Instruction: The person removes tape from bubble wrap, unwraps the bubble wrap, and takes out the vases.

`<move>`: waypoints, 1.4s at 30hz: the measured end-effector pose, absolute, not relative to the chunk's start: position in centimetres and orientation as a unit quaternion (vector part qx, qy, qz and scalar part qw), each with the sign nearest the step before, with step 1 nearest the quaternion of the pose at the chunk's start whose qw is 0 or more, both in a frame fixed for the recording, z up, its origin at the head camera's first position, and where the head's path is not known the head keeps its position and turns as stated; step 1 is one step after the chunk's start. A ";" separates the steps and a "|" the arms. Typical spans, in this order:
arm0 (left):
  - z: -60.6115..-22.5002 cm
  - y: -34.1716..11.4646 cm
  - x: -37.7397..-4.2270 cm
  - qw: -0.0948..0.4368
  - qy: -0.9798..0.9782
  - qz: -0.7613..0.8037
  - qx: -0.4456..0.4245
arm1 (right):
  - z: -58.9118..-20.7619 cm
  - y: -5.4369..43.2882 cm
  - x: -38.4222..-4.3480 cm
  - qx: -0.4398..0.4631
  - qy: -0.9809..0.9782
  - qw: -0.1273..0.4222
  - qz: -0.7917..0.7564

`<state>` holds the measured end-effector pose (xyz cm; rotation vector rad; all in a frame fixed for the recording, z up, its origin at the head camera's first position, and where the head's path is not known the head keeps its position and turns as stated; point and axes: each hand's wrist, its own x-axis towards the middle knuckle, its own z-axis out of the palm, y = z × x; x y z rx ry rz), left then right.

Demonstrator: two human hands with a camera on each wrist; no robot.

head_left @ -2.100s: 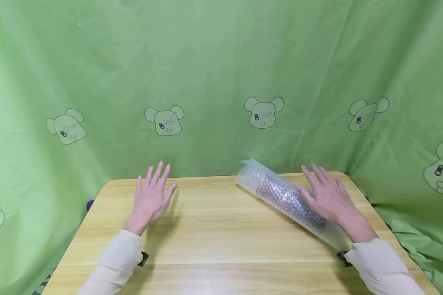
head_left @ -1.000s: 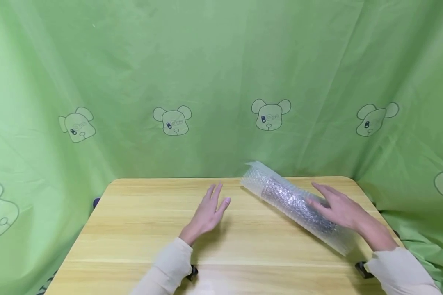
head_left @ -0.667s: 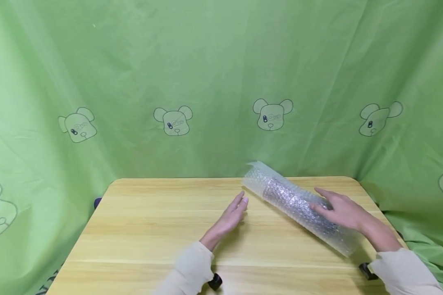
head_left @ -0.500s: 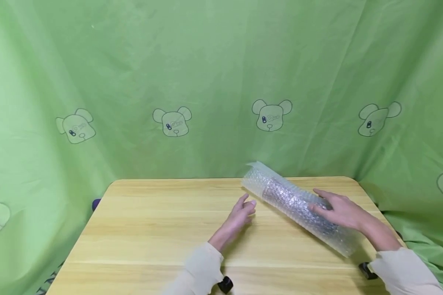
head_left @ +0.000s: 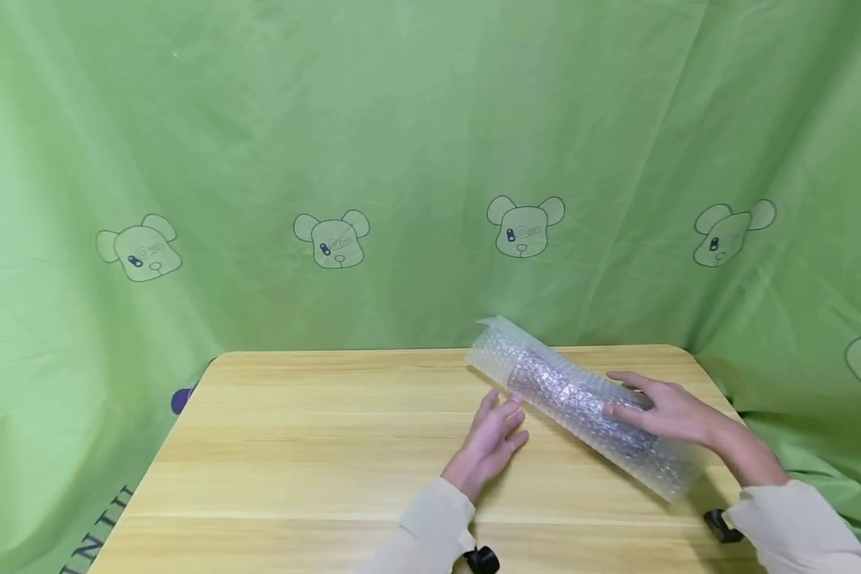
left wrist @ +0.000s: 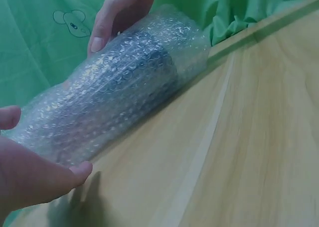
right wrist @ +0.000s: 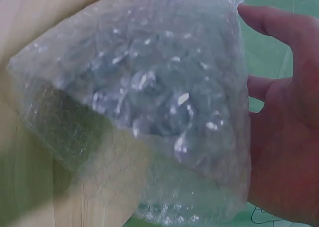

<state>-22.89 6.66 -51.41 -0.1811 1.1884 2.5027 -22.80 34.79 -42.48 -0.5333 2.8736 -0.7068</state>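
A roll of clear bubble wrap (head_left: 570, 392) with something dark inside lies slantwise on the wooden table, its loose ends reaching past the dark part. My right hand (head_left: 670, 410) holds its near right part, thumb on top and fingers around the far side; the wrap hides some of those fingers in the right wrist view. My left hand (head_left: 489, 438) is beside the roll's left side, palm turned toward it, fingers spread and lightly bent. In the left wrist view, the left thumb (left wrist: 50, 179) is low beside the wrap (left wrist: 109, 82), a fingertip showing above it.
The wooden table (head_left: 316, 446) has rounded far corners. A green curtain (head_left: 402, 143) printed with bear heads hangs behind it and along both sides. A purple object (head_left: 180, 400) shows at the table's left edge.
My left hand has moved right across the table to the roll and turned its palm toward it. My right hand has lowered onto the roll. The roll has stayed put.
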 end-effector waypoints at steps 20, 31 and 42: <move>-52.6 10.6 -23.2 0.188 0.337 0.919 -0.080 | -42.2 37.0 -23.0 -0.208 0.916 0.145 -0.311; -52.2 10.9 -23.1 0.164 0.337 0.923 -0.092 | -41.9 36.1 -23.0 -0.218 0.893 0.187 -0.346; -52.5 10.1 -22.7 0.197 0.315 0.924 -0.086 | -41.2 33.8 -21.5 -0.212 0.896 0.196 -0.338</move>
